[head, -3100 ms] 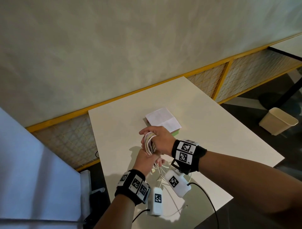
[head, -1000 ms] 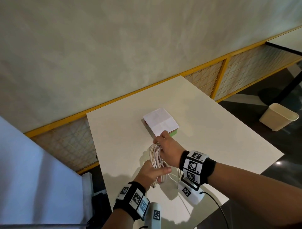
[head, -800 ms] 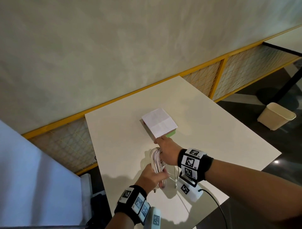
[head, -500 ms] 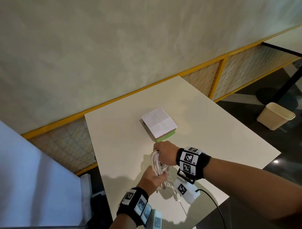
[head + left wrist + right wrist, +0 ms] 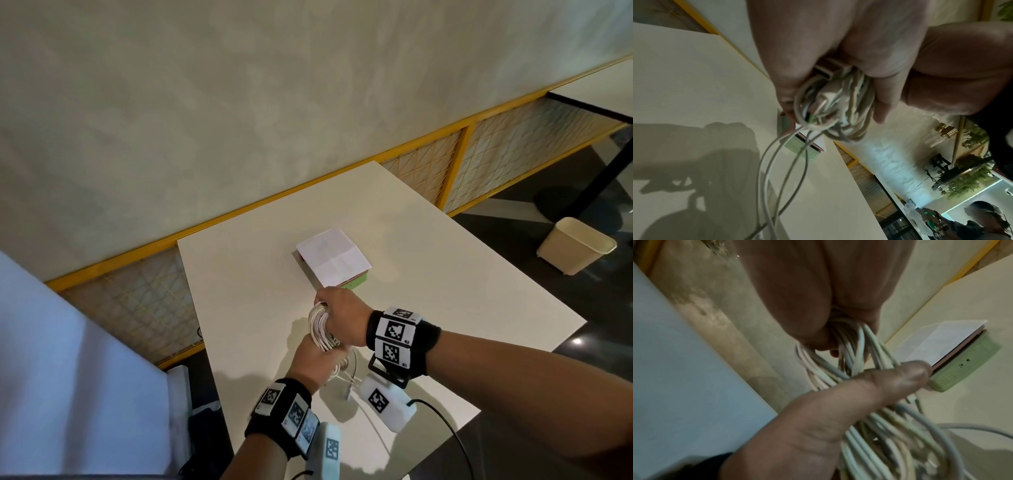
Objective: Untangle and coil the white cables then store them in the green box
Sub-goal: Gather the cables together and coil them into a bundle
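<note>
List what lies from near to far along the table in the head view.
Left hand → coiled white cables → green box under a white paper → yellow-framed mesh panel → wall.

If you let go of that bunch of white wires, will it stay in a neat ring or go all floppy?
Probably floppy. The white cables keep their loops only because the right hand and left hand grip them. Loose ends already droop toward the table, so they likely sag and spring apart.
</note>
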A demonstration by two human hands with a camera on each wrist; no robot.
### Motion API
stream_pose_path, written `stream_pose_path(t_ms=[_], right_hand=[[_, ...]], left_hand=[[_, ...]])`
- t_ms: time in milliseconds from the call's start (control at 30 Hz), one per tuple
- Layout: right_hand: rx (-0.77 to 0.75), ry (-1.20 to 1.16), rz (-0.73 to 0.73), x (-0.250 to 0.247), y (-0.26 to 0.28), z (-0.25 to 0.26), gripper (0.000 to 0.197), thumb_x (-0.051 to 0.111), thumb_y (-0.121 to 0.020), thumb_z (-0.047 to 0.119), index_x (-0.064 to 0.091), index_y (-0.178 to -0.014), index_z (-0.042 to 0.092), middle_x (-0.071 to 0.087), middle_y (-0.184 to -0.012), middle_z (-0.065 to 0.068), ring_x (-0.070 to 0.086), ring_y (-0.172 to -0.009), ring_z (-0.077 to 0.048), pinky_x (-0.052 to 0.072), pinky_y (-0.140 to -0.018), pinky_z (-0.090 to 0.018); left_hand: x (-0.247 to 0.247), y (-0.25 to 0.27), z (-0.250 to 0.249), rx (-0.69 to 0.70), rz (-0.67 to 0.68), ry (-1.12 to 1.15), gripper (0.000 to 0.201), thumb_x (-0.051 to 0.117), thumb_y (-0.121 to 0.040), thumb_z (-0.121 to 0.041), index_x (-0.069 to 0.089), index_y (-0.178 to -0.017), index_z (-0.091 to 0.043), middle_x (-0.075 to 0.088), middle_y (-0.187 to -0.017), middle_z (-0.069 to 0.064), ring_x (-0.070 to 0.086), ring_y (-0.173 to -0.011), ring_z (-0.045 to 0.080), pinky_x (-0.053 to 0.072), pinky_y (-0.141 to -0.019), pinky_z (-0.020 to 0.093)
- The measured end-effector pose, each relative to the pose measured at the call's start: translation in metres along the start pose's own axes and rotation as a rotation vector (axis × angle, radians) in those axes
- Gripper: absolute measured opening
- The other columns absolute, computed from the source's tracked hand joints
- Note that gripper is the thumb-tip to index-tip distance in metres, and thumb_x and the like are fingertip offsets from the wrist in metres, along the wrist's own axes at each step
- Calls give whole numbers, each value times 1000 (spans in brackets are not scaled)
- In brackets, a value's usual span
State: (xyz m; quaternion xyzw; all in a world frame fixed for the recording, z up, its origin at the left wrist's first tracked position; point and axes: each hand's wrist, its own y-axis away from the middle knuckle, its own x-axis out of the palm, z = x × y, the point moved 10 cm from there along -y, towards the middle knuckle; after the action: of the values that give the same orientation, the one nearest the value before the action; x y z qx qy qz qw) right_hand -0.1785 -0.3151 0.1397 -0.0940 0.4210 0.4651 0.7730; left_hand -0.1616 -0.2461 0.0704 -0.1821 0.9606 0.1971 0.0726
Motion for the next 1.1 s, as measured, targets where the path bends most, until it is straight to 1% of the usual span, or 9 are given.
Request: stream_pose_path(t_ms=[167,400,500,600,733,800,900,1000,1100], right_hand=[[-2,-94,-69,-8,1,3,34,42,-79,-9,56,-109,-1,62,-109,-21,50,-85,-21,38,-68,-23],[-82,-234,-67,-17,-2,14,31,49,-76,-3,59,-104,6,65,-102,-13,60,-97,-28,52,-82,-37],[-87,-444,87,-9,0,11,57,59,-71,4,47,-125,12,57,-107,0,56,-103,-20,49,-79,-29],[-22,-725,261,9,12,-13,87,55,-61,6,24,-142,11,49,-127,-2,46,-120,-19,45,-86,-26],[-44,-282,573,66,39,-36,89,71,-75,21,18,-146,22,41,-147,-2,37,-135,-15,29,-113,-35],[-90,-192,560,86,39,-39,61,70,-79,26,43,-133,16,57,-132,-6,52,-122,-21,38,-106,-33],[-51,-294,543,99,40,-43,13,58,-88,27,68,-90,20,74,-81,-3,66,-85,-20,48,-89,-35],[62,-432,525,100,45,-61,21,52,-91,26,65,-75,31,63,-49,8,63,-55,-8,47,-65,-24],[96,-329,522,93,49,-76,21,54,-91,28,56,-70,28,55,-45,5,57,-43,-10,40,-48,-17]], left_hand=[[-2,4,-10,14,2,70,23,64,-83,-8,66,-90,-29,72,-94,-6,66,-93,9,49,-84,27],[-5,-1,-13,35,-8,277,4,60,-85,-4,63,-88,-4,65,-59,16,56,-57,28,46,-61,38],[-17,1,-12,24,-104,451,2,62,-82,-4,62,-84,-4,61,-51,14,57,-50,27,47,-64,39],[-30,4,-1,-64,-195,653,17,61,-90,-9,64,-74,-3,59,-48,12,59,-44,25,51,-56,32],[-36,3,6,-106,-217,738,31,55,-94,-16,56,-67,-2,55,-49,10,57,-40,19,48,-43,24],[-32,3,4,-110,-185,738,35,54,-95,-15,56,-62,-4,56,-49,9,58,-41,19,48,-46,25],[-28,4,-3,-97,-132,756,48,48,-98,-13,67,-53,-9,68,-56,8,67,-54,20,48,-58,28],[-38,5,1,-95,-162,852,24,49,-96,-7,66,-78,-6,67,-59,5,70,-58,20,52,-52,26],[-43,5,8,-102,-195,835,15,50,-96,-7,61,-88,-6,49,-48,-1,57,-43,16,43,-40,22]])
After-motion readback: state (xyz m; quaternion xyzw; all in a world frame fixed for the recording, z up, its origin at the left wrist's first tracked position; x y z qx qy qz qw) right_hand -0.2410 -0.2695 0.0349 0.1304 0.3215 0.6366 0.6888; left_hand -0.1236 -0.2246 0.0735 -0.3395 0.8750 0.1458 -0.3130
